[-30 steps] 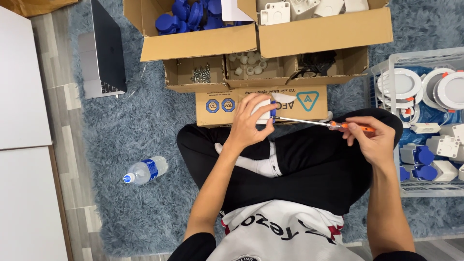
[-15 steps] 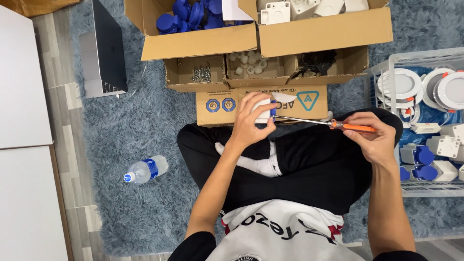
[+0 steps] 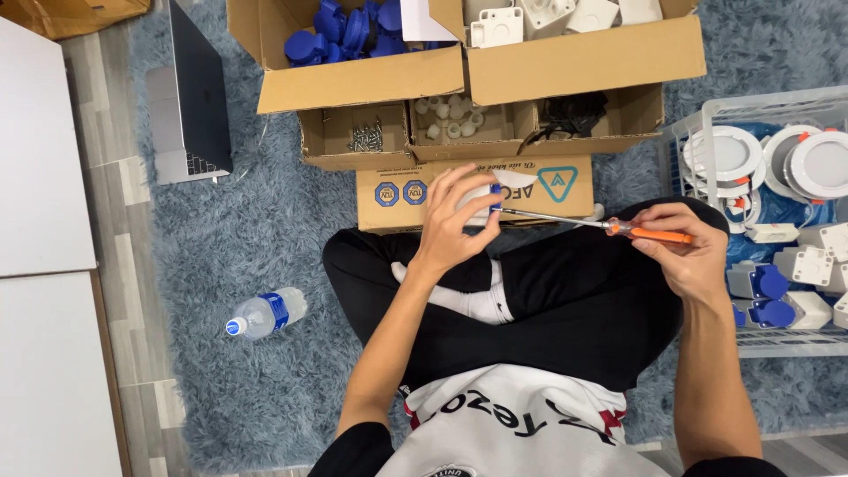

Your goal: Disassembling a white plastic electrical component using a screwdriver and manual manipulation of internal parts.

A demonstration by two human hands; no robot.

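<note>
I sit cross-legged on a blue-grey shag rug. My left hand [image 3: 455, 216] grips a small white and blue plastic part [image 3: 491, 198] above my lap. My right hand [image 3: 680, 243] holds an orange-handled screwdriver [image 3: 649, 233]. Its long metal shaft [image 3: 552, 217] runs left, and the tip meets the part in my left hand. Most of that part is hidden by my fingers.
Open cardboard boxes hold blue parts [image 3: 340, 26], white parts [image 3: 548, 16], screws [image 3: 367, 135] and small white pieces [image 3: 450, 117]. A white wire basket [image 3: 698, 124] at right holds round white lamps and boxes. A laptop [image 3: 190, 97] and a water bottle [image 3: 265, 312] lie at left.
The screwdriver has tilted a little, its handle dipping in my right hand. My left hand keeps the part in the same place.
</note>
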